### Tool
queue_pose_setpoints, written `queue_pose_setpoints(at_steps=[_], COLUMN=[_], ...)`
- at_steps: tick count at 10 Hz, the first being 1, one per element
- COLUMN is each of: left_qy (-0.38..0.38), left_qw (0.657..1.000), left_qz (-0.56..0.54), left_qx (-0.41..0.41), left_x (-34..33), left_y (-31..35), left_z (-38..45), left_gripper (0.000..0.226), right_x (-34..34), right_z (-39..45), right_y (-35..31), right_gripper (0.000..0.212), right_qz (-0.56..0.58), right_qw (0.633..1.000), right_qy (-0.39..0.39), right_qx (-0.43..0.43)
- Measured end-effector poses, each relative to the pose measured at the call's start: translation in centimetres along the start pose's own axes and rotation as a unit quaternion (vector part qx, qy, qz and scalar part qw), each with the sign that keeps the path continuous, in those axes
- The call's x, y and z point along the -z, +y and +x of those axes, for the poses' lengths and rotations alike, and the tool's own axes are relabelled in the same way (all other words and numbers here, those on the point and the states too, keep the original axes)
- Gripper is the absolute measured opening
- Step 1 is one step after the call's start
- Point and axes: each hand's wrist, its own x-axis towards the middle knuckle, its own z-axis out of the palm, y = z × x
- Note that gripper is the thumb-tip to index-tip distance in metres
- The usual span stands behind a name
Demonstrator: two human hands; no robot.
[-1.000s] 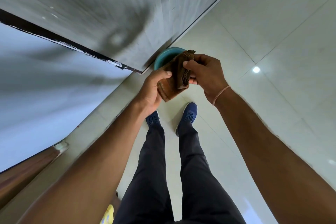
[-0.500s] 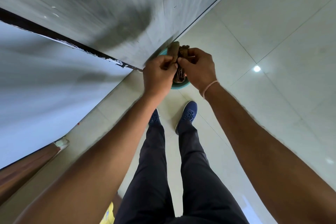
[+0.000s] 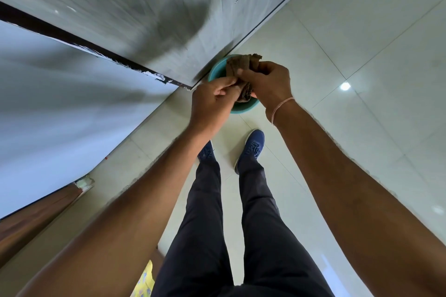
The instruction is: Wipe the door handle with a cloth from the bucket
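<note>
We hold the brown cloth (image 3: 243, 66) bunched between both hands, right above the teal bucket (image 3: 217, 71) on the floor (image 3: 362, 55) by the wall (image 3: 144, 7). Our left hand (image 3: 212, 103) has its fingers curled tight round the cloth's lower part; our right hand (image 3: 270, 82) has its fingers closed over the upper part. Our shoes (image 3: 252, 147) stand just behind the bucket. No door handle shows.
</note>
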Motion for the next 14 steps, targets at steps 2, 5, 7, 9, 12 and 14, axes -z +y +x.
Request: queue_pose_setpoints(at_steps=[2, 5, 7, 9, 12, 14], left_qy=[0.018, 0.050, 0.034, 0.000, 0.020, 0.022], left_qw=[0.972, 0.981, 0.967, 0.954, 0.947, 0.952], left_qz=[-0.074, 0.006, 0.202, 0.288, 0.318, 0.304], left_qx=[0.222, 0.188, 0.151, 0.076, 0.028, 0.032], left_x=[0.9, -0.6, -2.5, -4.7, -5.6, -5.4], left_y=[-1.9, -12.7, -21.1, -27.3, -32.6, -32.2], left_z=[3.9, 10.5, 15.1, 17.8, 18.1, 18.3], left_gripper=[0.033, 0.030, 0.049, 0.062, 0.067, 0.066], right_x=[0.4, -0.3, -4.6, -8.5, -12.3, -11.7], right_z=[2.4, 13.4, 22.0, 31.7, 41.0, 41.3], right_y=[0.8, 10.7, 17.1, 23.8, 30.0, 30.1], right_gripper=[0.022, 0.049, 0.035, 0.041, 0.051, 0.041], right_qz=[0.133, -0.133, -0.381, -0.481, -0.469, -0.502], right_qw=[0.986, 0.991, 0.922, 0.876, 0.879, 0.864], right_qy=[-0.087, -0.006, 0.021, 0.002, -0.085, -0.039], right_qx=[-0.054, -0.023, 0.069, 0.042, -0.002, -0.001])
